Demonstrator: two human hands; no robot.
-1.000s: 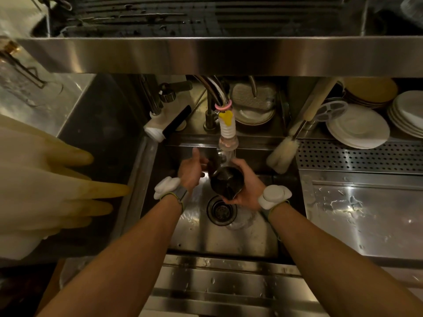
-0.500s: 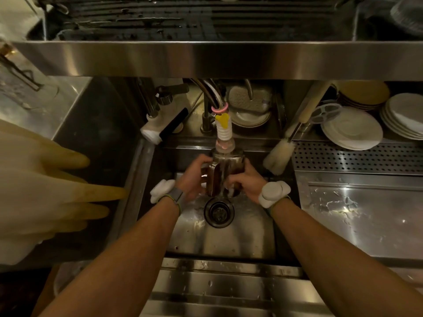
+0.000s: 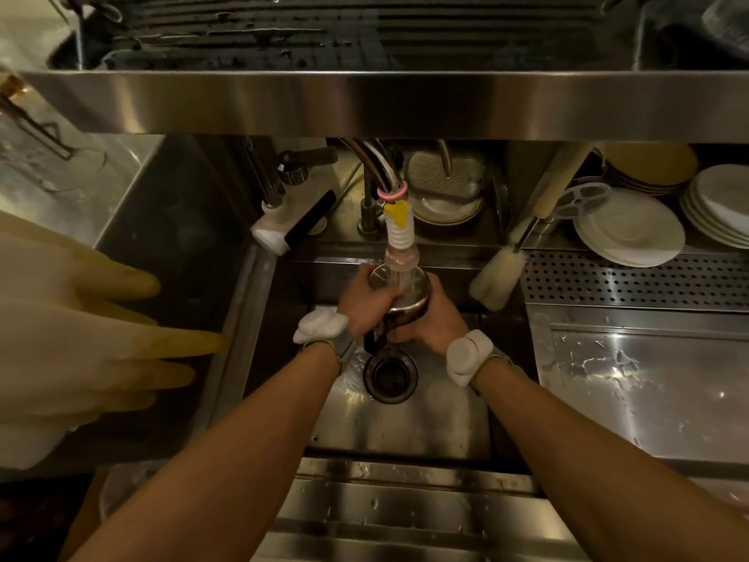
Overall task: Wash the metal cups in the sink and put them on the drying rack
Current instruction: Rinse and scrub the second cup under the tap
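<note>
Head view: you look down into a steel sink (image 3: pixel 446 423), both bare forearms reaching in from the bottom of the frame.
Cup: one metal cup (image 3: pixel 405 296) sits at the centre of the view, held over the basin, mouth tipped up toward 12 o'clock, right under the tap nozzle (image 3: pixel 399 253). Whether water is running is hard to tell.
Left hand: your left hand (image 3: pixel 364 304) wraps the cup's side at 9 o'clock, fingers curled over its rim, clasping it.
Right hand: your right hand (image 3: pixel 429 328) cups the body from 4 o'clock, fingers closed around the lower wall.
Handle: a dark handle (image 3: pixel 375 336) hangs from the cup at 6 o'clock, between your wrists.
Drain: the drain (image 3: pixel 390 373) lies just below the cup, at 6 o'clock from it.
Rack: the drying rack (image 3: pixel 364 30) runs across the top of the frame at 12 o'clock, above a steel shelf edge, well apart from the cup.
Nearby: a bottle brush (image 3: pixel 496 277) leans at 2 o'clock; plates (image 3: pixel 632 229) are stacked further out at 2 o'clock; rubber gloves (image 3: pixel 81 338) hang at 9 o'clock.
Handling, as a judgement: the cup looks stiff, light and not fragile, but wet steel will be slippery.
Where to hold: take the handle or wrap the whole body firmly; a fingertip pinch on the rim is likely to slip on the lift to the rack.
</note>
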